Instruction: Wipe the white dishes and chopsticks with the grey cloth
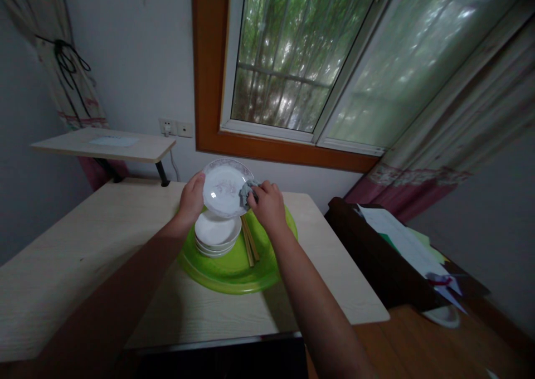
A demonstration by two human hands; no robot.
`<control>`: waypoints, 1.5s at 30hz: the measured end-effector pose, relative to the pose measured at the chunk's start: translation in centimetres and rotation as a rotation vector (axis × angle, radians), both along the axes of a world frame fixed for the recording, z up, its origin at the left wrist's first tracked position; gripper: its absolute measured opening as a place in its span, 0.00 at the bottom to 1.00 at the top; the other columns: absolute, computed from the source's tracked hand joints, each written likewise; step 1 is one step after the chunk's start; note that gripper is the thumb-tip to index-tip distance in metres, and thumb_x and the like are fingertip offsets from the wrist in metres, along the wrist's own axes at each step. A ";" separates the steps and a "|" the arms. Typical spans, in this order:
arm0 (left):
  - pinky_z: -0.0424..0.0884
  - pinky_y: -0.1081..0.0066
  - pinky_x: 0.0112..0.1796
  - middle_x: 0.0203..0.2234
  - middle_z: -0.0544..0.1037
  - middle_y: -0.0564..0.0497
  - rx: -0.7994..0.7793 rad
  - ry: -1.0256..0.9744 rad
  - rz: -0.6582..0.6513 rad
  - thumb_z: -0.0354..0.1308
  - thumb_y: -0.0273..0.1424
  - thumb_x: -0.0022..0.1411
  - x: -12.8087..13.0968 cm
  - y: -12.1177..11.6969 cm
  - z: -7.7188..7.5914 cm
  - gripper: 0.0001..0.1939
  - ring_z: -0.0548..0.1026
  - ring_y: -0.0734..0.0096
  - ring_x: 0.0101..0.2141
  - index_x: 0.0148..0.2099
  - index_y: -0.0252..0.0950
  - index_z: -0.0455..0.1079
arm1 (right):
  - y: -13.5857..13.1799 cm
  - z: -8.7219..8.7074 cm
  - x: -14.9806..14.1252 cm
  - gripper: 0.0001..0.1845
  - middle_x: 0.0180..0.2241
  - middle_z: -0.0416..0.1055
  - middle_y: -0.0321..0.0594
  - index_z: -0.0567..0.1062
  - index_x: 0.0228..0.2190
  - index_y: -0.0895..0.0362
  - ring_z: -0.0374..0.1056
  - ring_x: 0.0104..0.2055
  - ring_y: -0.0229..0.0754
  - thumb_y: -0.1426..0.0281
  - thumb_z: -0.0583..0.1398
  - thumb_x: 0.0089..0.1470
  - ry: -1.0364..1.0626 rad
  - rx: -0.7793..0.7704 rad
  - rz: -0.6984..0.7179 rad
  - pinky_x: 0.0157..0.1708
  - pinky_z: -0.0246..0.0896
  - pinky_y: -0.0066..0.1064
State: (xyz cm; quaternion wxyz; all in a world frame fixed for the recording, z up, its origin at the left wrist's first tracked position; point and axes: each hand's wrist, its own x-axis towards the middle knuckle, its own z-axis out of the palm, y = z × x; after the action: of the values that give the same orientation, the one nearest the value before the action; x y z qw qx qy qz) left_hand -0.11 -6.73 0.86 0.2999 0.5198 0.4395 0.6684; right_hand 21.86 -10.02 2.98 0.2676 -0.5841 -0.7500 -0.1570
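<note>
My left hand grips the left rim of a white plate with a faint floral pattern, tilted up above a green tray. Bunched in my right hand is a grey cloth, pressed against the right side of the plate's face. Below the plate, a stack of several small white bowls sits on the left part of the tray. Beside the stack lie wooden chopsticks, partly hidden at their upper end by the plate.
The tray rests on a light wooden table. A raised shelf with a paper on it stands at the back left. Behind the table is a window. To the right, papers lie on a dark brown piece of furniture.
</note>
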 end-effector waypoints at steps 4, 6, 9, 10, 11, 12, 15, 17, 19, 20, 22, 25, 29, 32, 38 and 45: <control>0.68 0.61 0.53 0.48 0.79 0.41 -0.015 -0.069 -0.059 0.53 0.49 0.62 -0.1 0.4 -0.4 0.25 0.74 0.55 0.51 0.48 0.32 0.74 | 0.1 -0.1 0.2 0.15 0.43 0.69 0.46 0.79 0.47 0.53 0.61 0.46 0.49 0.64 0.56 0.64 0.023 0.039 -0.012 0.44 0.56 0.37; 0.70 0.61 0.51 0.46 0.80 0.41 -0.028 -0.097 -0.108 0.54 0.49 0.61 -0.1 0.7 -0.7 0.25 0.75 0.55 0.50 0.47 0.32 0.74 | 0.2 -0.2 0.4 0.16 0.44 0.68 0.46 0.78 0.49 0.52 0.61 0.45 0.49 0.64 0.56 0.65 0.051 0.054 -0.007 0.44 0.56 0.37; 0.71 0.61 0.49 0.42 0.81 0.42 -0.073 -0.112 -0.172 0.56 0.49 0.59 -0.1 1.0 -1.0 0.25 0.76 0.55 0.48 0.45 0.32 0.75 | 0.5 -0.2 0.6 0.17 0.46 0.68 0.46 0.78 0.51 0.51 0.61 0.46 0.49 0.64 0.55 0.65 0.085 0.063 0.006 0.45 0.56 0.36; 0.71 0.61 0.48 0.41 0.81 0.42 -0.091 -0.115 -0.192 0.57 0.50 0.58 0.0 1.0 -1.1 0.25 0.76 0.55 0.47 0.44 0.32 0.76 | 0.5 -0.2 0.6 0.17 0.47 0.67 0.46 0.77 0.51 0.51 0.61 0.47 0.49 0.64 0.55 0.65 0.090 0.064 0.009 0.45 0.56 0.37; 0.72 0.61 0.48 0.40 0.81 0.42 -0.108 -0.120 -0.214 0.57 0.50 0.58 0.0 1.0 -1.1 0.25 0.76 0.54 0.46 0.44 0.32 0.76 | 0.6 -0.2 0.7 0.17 0.47 0.67 0.46 0.77 0.51 0.50 0.60 0.48 0.49 0.64 0.55 0.65 0.093 0.064 0.010 0.45 0.56 0.37; 0.72 0.60 0.47 0.39 0.82 0.42 -0.121 -0.123 -0.239 0.58 0.50 0.57 0.1 1.0 -1.1 0.26 0.77 0.54 0.46 0.43 0.32 0.76 | 0.6 -0.2 0.7 0.17 0.48 0.67 0.46 0.77 0.52 0.50 0.60 0.48 0.49 0.65 0.55 0.65 0.096 0.065 0.013 0.46 0.56 0.37; 0.72 0.60 0.46 0.38 0.82 0.43 -0.145 -0.126 -0.306 0.60 0.51 0.55 0.4 0.9 -1.2 0.27 0.78 0.53 0.45 0.44 0.32 0.76 | 0.6 -0.2 0.6 0.16 0.48 0.67 0.45 0.77 0.51 0.50 0.60 0.48 0.49 0.66 0.56 0.64 0.098 0.066 0.034 0.48 0.56 0.37; 0.72 0.60 0.46 0.39 0.83 0.42 -0.159 -0.125 -0.328 0.61 0.52 0.54 0.5 0.8 -1.3 0.28 0.78 0.52 0.45 0.44 0.32 0.77 | 0.6 -0.2 0.6 0.16 0.49 0.66 0.45 0.78 0.51 0.49 0.59 0.49 0.49 0.67 0.56 0.64 0.092 0.063 0.056 0.49 0.57 0.38; 0.72 0.60 0.46 0.38 0.83 0.42 -0.170 -0.120 -0.346 0.62 0.52 0.52 0.6 0.7 -1.2 0.27 0.78 0.52 0.44 0.42 0.32 0.77 | 0.4 -0.1 0.5 0.16 0.50 0.66 0.45 0.78 0.51 0.49 0.59 0.49 0.49 0.67 0.57 0.64 0.082 0.062 0.075 0.50 0.57 0.38; 0.72 0.60 0.45 0.37 0.83 0.42 -0.176 -0.119 -0.360 0.63 0.51 0.52 0.6 0.6 -1.2 0.27 0.78 0.52 0.44 0.42 0.33 0.78 | 0.4 -0.1 0.4 0.16 0.50 0.66 0.45 0.77 0.51 0.49 0.59 0.50 0.50 0.67 0.57 0.64 0.077 0.062 0.083 0.50 0.57 0.39; 0.73 0.59 0.45 0.36 0.83 0.42 -0.186 -0.116 -0.403 0.63 0.50 0.52 0.6 0.4 -1.0 0.26 0.78 0.52 0.43 0.41 0.32 0.78 | 0.3 0.0 0.3 0.16 0.51 0.67 0.45 0.77 0.51 0.49 0.58 0.50 0.50 0.67 0.56 0.65 0.067 0.061 0.101 0.51 0.57 0.39; 0.73 0.58 0.45 0.36 0.83 0.42 -0.209 -0.111 -0.486 0.62 0.48 0.54 0.8 -0.1 -0.5 0.25 0.79 0.52 0.42 0.43 0.32 0.78 | 0.2 0.1 0.1 0.17 0.52 0.66 0.45 0.77 0.52 0.47 0.58 0.51 0.51 0.67 0.56 0.65 0.045 0.040 0.137 0.52 0.57 0.41; 0.74 0.58 0.43 0.34 0.83 0.43 -0.229 -0.113 -0.522 0.61 0.46 0.55 1.1 -0.6 0.2 0.23 0.80 0.53 0.38 0.44 0.32 0.78 | 0.0 0.3 -0.1 0.19 0.54 0.65 0.45 0.75 0.55 0.47 0.57 0.53 0.50 0.68 0.56 0.65 0.031 0.019 0.197 0.54 0.57 0.40; 0.74 0.58 0.42 0.32 0.83 0.44 -0.235 -0.127 -0.526 0.62 0.44 0.55 1.2 -0.8 0.3 0.21 0.80 0.53 0.37 0.43 0.32 0.78 | -0.1 0.3 -0.2 0.19 0.56 0.64 0.45 0.74 0.56 0.48 0.57 0.55 0.49 0.69 0.55 0.65 0.029 0.015 0.240 0.56 0.57 0.39; 0.74 0.59 0.42 0.36 0.83 0.43 -0.249 -0.172 -0.546 0.62 0.43 0.55 1.1 -0.6 0.2 0.22 0.80 0.54 0.39 0.45 0.31 0.77 | 0.4 -0.5 0.1 0.20 0.57 0.63 0.47 0.74 0.56 0.50 0.58 0.56 0.50 0.66 0.55 0.66 0.103 0.038 0.317 0.58 0.57 0.43; 0.73 0.63 0.44 0.36 0.83 0.44 -0.268 -0.238 -0.540 0.66 0.44 0.51 0.6 0.2 -0.6 0.24 0.79 0.56 0.41 0.45 0.31 0.78 | 1.1 -1.0 0.5 0.19 0.55 0.64 0.47 0.73 0.55 0.50 0.62 0.56 0.50 0.64 0.56 0.64 0.329 0.133 0.428 0.58 0.59 0.45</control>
State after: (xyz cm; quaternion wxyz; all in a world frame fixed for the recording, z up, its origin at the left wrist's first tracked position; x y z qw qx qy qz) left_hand 0.51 -6.49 0.23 0.5817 0.4916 0.3317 0.5567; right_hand 22.32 -8.93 1.93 0.4508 -0.4110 -0.7909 -0.0489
